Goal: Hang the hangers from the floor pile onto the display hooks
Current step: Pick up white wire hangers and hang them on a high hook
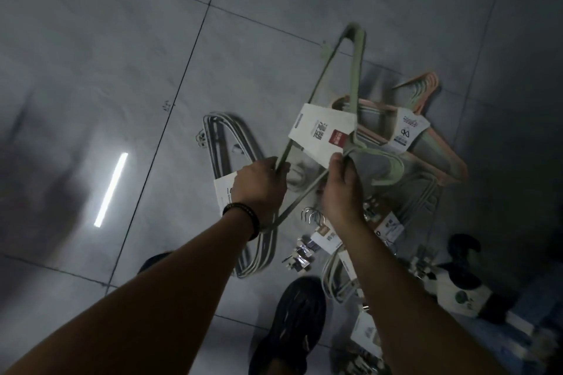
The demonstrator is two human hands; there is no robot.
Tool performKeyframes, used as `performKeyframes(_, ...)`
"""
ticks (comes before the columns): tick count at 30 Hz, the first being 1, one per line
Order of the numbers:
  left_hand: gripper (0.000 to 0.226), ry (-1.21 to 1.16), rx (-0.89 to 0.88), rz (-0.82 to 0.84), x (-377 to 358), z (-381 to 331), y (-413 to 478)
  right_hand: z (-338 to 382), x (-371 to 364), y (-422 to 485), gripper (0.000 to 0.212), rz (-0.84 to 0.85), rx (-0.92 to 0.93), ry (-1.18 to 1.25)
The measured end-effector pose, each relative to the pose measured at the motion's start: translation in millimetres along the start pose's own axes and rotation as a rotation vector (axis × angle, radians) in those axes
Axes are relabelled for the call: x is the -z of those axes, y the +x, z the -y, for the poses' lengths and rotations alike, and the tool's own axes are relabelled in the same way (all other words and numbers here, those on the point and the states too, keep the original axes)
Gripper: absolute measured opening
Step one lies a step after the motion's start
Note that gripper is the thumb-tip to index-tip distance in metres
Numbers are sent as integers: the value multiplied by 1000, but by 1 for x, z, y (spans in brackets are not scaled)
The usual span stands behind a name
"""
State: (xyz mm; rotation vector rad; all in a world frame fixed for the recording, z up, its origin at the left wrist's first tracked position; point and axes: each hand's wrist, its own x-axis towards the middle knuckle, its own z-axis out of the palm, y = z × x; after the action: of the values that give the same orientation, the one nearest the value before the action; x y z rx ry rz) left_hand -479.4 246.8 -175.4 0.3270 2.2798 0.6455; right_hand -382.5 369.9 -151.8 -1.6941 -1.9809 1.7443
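Observation:
I hold a bundle of pale green hangers (pixel 355 70) with a white card label (pixel 323 132) up over the floor. My left hand (pixel 259 184) grips one of the bundle's thin side bars. My right hand (pixel 342 183) pinches the bundle near its hook end, just under the label. Below on the tiles lies the floor pile: a grey hanger bundle (pixel 227 137), an orange and green bundle (pixel 426 94) with its own label, and more grey bundles (pixel 420 201) at the right. No display hooks are in view.
Grey tiled floor (pixel 122 55) with dark grout lines and a bright strip of reflected light (pixel 111 189). My dark shoe (pixel 292 323) stands beside the pile. Clip hangers (pixel 300 256) and a boxed item (pixel 463 295) lie at the lower right.

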Motion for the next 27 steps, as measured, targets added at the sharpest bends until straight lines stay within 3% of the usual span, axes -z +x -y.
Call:
performKeyframes(5,44,-15,155,-63,-8,42,-26,-16,-34,13,33,235,-21,-183)
performKeyframes(9,32,-54,337,-108,-23,87,-46,-41,-69,7,35,393,-55,-286)
performKeyframes(12,28,83,458,-19,-30,105,-55,-67,-87,0,28,417,-92,-358)
performKeyframes(15,43,-72,490,80,-26,106,-50,-78,-90,-10,32,456,-141,-341)
performKeyframes(17,52,-155,510,59,-19,111,-40,-76,-91,-10,37,446,-219,-261)
performKeyframes(21,98,-547,691,82,-3,122,-4,-64,-107,5,50,412,-455,5)
performKeyframes(24,116,-775,725,148,-15,142,26,-71,-131,17,87,356,-572,120)
performKeyframes(25,118,-785,735,149,-17,145,29,-76,-138,22,93,328,-586,129)
performKeyframes(27,97,-792,716,169,-10,140,27,-75,-145,25,86,322,-584,96)
